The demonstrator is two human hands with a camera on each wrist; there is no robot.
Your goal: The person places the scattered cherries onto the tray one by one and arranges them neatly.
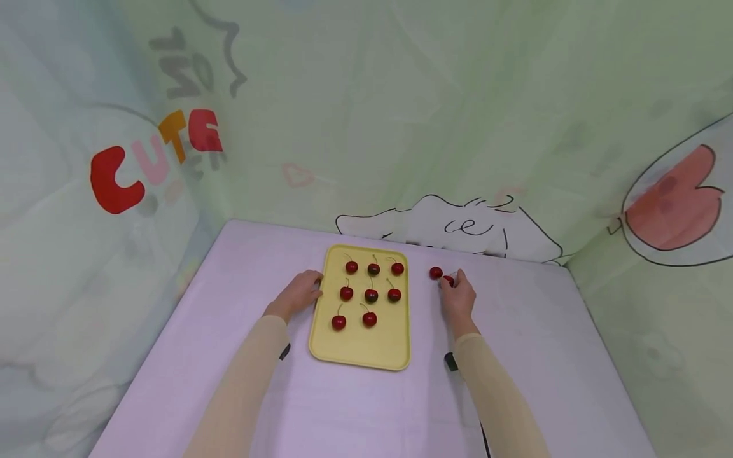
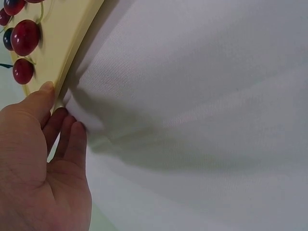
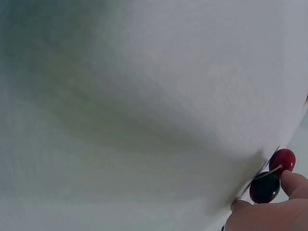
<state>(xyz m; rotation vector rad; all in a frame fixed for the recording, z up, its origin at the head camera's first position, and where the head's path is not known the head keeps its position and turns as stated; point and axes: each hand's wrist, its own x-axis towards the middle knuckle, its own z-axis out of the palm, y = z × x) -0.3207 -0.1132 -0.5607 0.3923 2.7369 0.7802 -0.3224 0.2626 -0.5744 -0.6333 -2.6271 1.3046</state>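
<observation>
A yellow tray [image 1: 361,354] lies on the table with several dark red cherries in rows, stems attached. My left hand [image 1: 296,293] grips its left rim, the thumb [image 2: 42,98] on top of the edge and fingers beneath, as the left wrist view shows. Right of the tray, my right hand [image 1: 460,300] holds a cherry [image 1: 448,280] between thumb and fingertips. That cherry looks dark in the right wrist view [image 3: 264,187], with fingers at both sides. Beside it sits another red cherry [image 1: 436,273], apart from the hand.
A pale lilac cloth [image 1: 355,413] covers the table. Printed fabric curtains [image 1: 401,127] stand behind it and at both sides. Dark wrist straps show at both sleeves, and a black cable [image 1: 485,440] runs by the right forearm.
</observation>
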